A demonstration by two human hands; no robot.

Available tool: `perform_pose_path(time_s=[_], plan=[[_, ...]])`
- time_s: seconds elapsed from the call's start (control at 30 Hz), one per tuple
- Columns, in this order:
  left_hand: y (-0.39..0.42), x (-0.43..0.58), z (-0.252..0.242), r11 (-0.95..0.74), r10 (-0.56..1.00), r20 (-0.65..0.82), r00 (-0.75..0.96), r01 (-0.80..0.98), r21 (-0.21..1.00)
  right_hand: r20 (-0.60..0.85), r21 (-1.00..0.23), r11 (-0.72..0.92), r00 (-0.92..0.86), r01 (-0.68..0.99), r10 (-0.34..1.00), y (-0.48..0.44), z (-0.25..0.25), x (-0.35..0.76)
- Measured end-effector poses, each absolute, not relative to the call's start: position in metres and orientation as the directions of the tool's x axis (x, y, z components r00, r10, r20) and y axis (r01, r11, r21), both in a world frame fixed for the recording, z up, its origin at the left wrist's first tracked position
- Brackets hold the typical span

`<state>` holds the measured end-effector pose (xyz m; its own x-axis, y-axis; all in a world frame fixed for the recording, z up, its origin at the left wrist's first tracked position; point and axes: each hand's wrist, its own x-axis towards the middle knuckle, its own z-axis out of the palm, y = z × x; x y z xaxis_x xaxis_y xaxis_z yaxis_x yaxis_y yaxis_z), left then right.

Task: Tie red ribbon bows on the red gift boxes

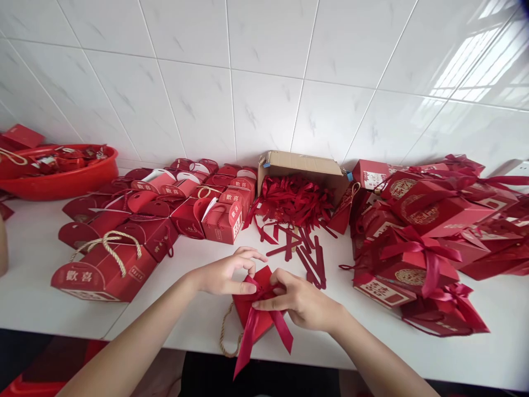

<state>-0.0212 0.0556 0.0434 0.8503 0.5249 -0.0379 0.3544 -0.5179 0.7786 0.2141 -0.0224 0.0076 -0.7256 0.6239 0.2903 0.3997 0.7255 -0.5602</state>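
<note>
In front of me on the white table lies a red gift box [264,326] with a twisted rope handle [223,331] hanging at its left side. A dark red satin ribbon [247,344] crosses its top, its two tails spreading toward me. My left hand [227,274] pinches the ribbon near the knot between thumb and fingertip. From the right, my right hand [300,300] has its fingers closed on the ribbon at the knot, the index finger stretched across it. The knot itself is partly covered by my fingers.
Several red boxes [111,264] with rope handles stand in rows at left, by a red basin [61,184]. A cardboard box [303,161] spills cut ribbons [316,259] at centre. Ribboned boxes [425,259] are piled at right. A tiled wall [264,105] stands behind.
</note>
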Motion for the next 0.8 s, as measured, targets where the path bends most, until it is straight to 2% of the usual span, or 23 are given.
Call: perform_pose_path(time_s=[0.13, 0.37, 0.43, 0.53, 0.63, 0.8], plan=[[0.052, -0.018, 0.041, -0.515, 0.586, -0.002, 0.811, 0.374, 0.772, 0.315, -0.554, 0.738, -0.724, 0.385, 0.614, -0.023, 0.004, 0.215], [0.015, -0.009, 0.034, -0.497, 0.724, 0.138, 0.676, 0.373, 0.783, 0.359, -0.625, 0.707, -0.682, 0.332, 0.637, -0.023, 0.007, 0.214], [0.006, -0.005, 0.03, -0.486, 0.755, 0.184, 0.63, 0.348, 0.802, 0.376, -0.635, 0.705, -0.671, 0.316, 0.639, -0.023, 0.009, 0.214], [-0.003, 0.001, 0.027, -0.408, 0.806, 0.172, 0.566, 0.321, 0.855, 0.416, -0.646, 0.705, -0.64, 0.292, 0.646, -0.024, 0.008, 0.213], [-0.007, 0.005, 0.027, -0.339, 0.835, 0.125, 0.535, 0.322, 0.884, 0.451, -0.703, 0.648, -0.519, 0.295, 0.726, -0.027, 0.003, 0.211], [-0.007, 0.005, 0.027, -0.297, 0.843, 0.089, 0.53, 0.322, 0.899, 0.407, -0.837, 0.488, -0.314, 0.248, 0.858, -0.03, -0.006, 0.205]])
